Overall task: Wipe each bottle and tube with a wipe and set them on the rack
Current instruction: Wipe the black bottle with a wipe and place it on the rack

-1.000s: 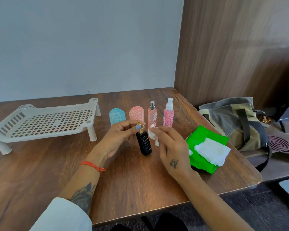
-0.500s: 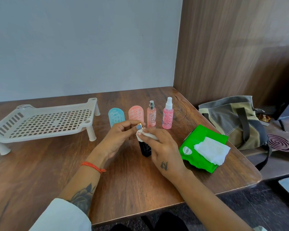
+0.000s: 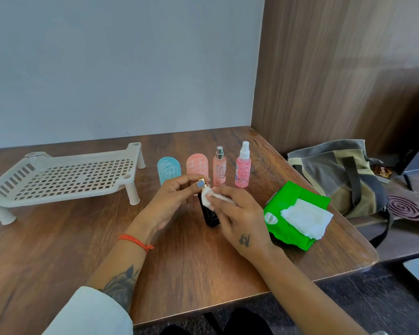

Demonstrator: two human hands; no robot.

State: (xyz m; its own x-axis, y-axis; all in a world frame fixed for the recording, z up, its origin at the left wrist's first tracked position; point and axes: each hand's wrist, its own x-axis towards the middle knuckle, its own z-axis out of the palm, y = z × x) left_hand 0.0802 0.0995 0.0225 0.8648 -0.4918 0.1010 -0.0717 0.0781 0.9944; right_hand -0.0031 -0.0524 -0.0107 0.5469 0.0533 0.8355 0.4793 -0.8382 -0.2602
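A small black bottle [image 3: 211, 215], square-sided and glossy with a gold cap, stands upright on the wood-grain table [image 3: 58, 238] between the two hands. The left hand [image 3: 172, 204] pinches the gold cap between thumb and fingertips, steadying it. The right hand [image 3: 240, 218] curls round a crumpled white wipe [image 3: 207, 198] and presses it against the bottle's upper part, just under the cap.

Behind the hands four more items stand in a row: a flat, round-topped blue tube [image 3: 168, 170], a similar salmon-pink tube [image 3: 197, 166], a slim clear pink bottle [image 3: 219, 169] with a silver spray head, and a rounder pink spray bottle [image 3: 243, 169] with a white nozzle. None touches its neighbour.

To the left sits the rack [image 3: 65, 177], off-white plastic on short round legs, its deck pierced with a grid of square holes and a band of slots at one end. Nothing lies on it.

Right of the hands a shiny green wipe packet [image 3: 288, 228] lies flat, with a soft, wrinkled white sheet [image 3: 305, 217] spread over its top. Beyond the table edge rests a grey and olive canvas bag [image 3: 336, 177] beside a dark spiral coil [image 3: 404, 210].
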